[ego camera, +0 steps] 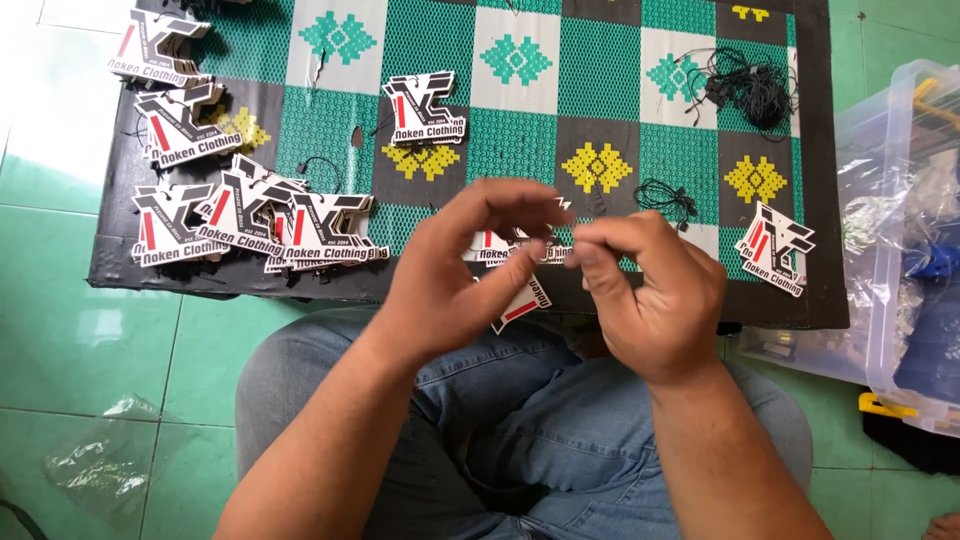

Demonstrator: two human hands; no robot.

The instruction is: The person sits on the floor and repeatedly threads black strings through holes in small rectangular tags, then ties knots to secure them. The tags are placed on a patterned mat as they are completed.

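Sitting cross-legged in blue jeans on a green tiled floor, the person held both hands together at the centre of the frame, just above the near edge of a patterned mat. The left hand was curled, thumb and forefinger pressed onto a die-cut hang tag in black, white and red, most of which the fingers hid. The right hand pinched something small at its fingertips, touching the left; whether that was a thin black string could not be told. Scattered on the mat were more tags: one loose tag at upper centre, another single tag at the right, and overlapping stacks at the left, too layered to count. Two bundles of black string lay there, a big tangle at upper right and a small loop just above the right hand. One clear plastic bin stood at the right edge, and one crumpled clear bag lay at lower left.
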